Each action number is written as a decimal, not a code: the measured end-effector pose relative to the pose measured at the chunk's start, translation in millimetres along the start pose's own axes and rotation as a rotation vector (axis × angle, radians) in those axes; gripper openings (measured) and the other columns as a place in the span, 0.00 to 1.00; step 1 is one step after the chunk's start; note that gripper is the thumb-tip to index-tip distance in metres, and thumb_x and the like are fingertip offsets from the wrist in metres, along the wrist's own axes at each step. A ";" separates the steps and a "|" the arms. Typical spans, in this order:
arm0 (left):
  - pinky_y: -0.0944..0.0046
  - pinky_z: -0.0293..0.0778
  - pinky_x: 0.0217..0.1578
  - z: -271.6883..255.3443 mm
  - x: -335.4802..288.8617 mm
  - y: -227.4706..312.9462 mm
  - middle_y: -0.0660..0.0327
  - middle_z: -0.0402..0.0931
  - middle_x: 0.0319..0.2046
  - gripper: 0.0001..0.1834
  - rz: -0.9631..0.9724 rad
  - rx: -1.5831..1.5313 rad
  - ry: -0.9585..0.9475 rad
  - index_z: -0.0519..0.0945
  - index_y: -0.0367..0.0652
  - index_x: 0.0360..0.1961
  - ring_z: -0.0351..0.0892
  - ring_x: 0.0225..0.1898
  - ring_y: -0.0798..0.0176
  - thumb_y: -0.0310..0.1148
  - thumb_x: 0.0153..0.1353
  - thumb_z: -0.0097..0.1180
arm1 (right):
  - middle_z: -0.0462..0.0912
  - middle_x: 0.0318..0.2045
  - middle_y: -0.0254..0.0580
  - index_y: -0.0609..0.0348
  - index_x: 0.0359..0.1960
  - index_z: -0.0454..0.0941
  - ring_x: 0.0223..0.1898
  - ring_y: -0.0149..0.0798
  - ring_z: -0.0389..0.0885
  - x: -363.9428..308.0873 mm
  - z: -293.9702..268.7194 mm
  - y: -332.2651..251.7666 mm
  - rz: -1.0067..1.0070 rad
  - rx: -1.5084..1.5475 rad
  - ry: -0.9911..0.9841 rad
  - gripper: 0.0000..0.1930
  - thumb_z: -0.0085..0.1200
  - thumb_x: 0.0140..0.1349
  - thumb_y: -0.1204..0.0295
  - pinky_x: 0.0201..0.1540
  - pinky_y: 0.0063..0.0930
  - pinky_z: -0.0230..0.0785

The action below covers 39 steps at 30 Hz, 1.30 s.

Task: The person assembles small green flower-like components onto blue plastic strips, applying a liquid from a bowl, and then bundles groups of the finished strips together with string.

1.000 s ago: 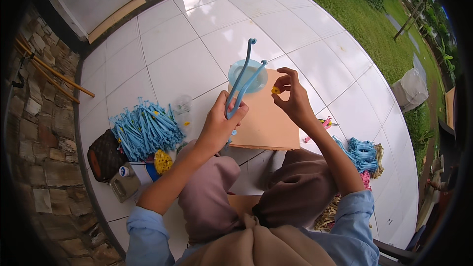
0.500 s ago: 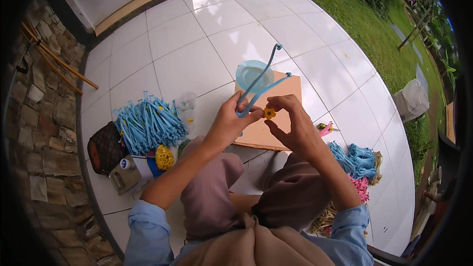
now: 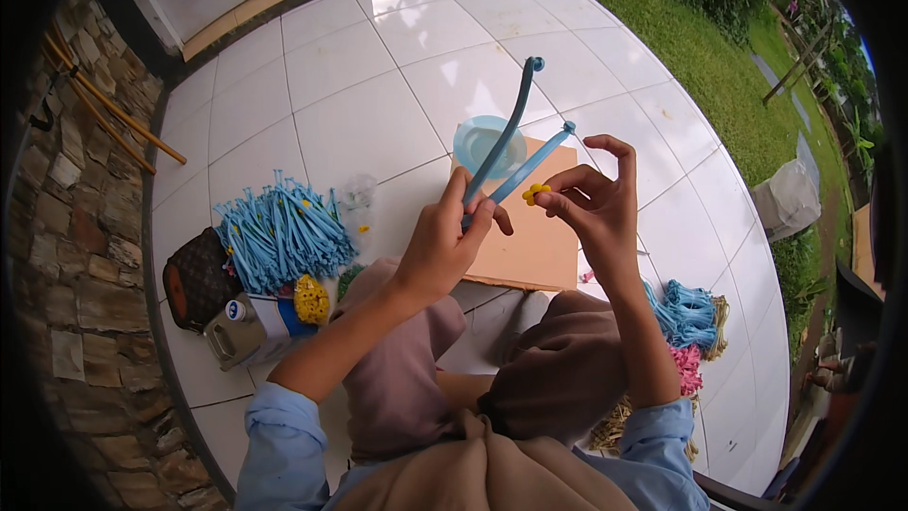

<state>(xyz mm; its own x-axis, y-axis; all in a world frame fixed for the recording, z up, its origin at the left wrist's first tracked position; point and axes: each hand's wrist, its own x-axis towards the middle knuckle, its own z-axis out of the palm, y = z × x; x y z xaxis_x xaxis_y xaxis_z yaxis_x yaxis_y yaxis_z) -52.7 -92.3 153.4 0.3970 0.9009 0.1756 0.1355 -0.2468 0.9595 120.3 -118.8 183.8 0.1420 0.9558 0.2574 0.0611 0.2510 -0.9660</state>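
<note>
My left hand (image 3: 442,238) is closed around a folded blue strip (image 3: 501,149), whose two arms spread upward and end in small knots or curls. Between the thumb and a finger of my right hand (image 3: 598,201) is a small yellow flower (image 3: 536,194), pinched just right of the strip and apart from it. Below both hands lies a tan board (image 3: 530,253). A light blue plastic plate (image 3: 482,132) rests at the board's far left corner.
On the left are a pile of similar blue strips (image 3: 284,232), a bag of yellow pieces (image 3: 310,300), a brown pouch (image 3: 196,279) and a jerrycan (image 3: 243,331). To the right lie blue bundles (image 3: 689,312), pink bundles (image 3: 687,367) and straw-coloured bundles (image 3: 619,426).
My right hand has moved up and right with the yellow flower, its other fingers now lifted. The blue strip has turned in my left hand, its arms now straighter and further right.
</note>
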 end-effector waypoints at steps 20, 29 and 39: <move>0.63 0.65 0.21 -3.5 -2.7 0.4 0.55 0.69 0.20 0.10 0.080 0.126 -0.103 0.59 0.38 0.33 0.72 0.19 0.58 0.27 0.61 0.47 | 0.79 0.21 0.46 0.59 0.42 0.55 0.24 0.31 0.78 11.9 -3.2 3.5 0.219 -0.151 -0.178 0.28 0.64 0.46 0.77 0.28 0.21 0.69; 0.64 0.63 0.19 -5.0 -2.8 0.2 0.55 0.69 0.17 0.10 0.056 0.181 -0.160 0.60 0.37 0.34 0.68 0.16 0.58 0.28 0.60 0.47 | 0.79 0.22 0.46 0.61 0.43 0.55 0.25 0.31 0.78 11.5 -2.7 -0.5 0.238 -0.198 -0.208 0.29 0.64 0.46 0.77 0.28 0.22 0.69; 0.74 0.62 0.26 -10.0 1.3 -8.0 0.66 0.60 0.22 0.09 0.051 -0.168 -0.254 0.60 0.35 0.39 0.64 0.24 0.76 0.27 0.63 0.44 | 0.74 0.35 0.45 0.61 0.44 0.57 0.37 0.30 0.72 11.8 -3.6 22.6 0.118 -0.266 0.021 0.26 0.62 0.50 0.70 0.36 0.23 0.65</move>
<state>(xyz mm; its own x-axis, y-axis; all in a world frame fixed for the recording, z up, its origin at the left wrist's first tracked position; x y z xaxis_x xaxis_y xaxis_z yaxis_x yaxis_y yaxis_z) -62.3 -85.5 148.1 0.6161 0.7659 0.1838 -0.0336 -0.2076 0.9776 126.9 -102.4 165.0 0.1836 0.9719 0.1470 0.2992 0.0872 -0.9502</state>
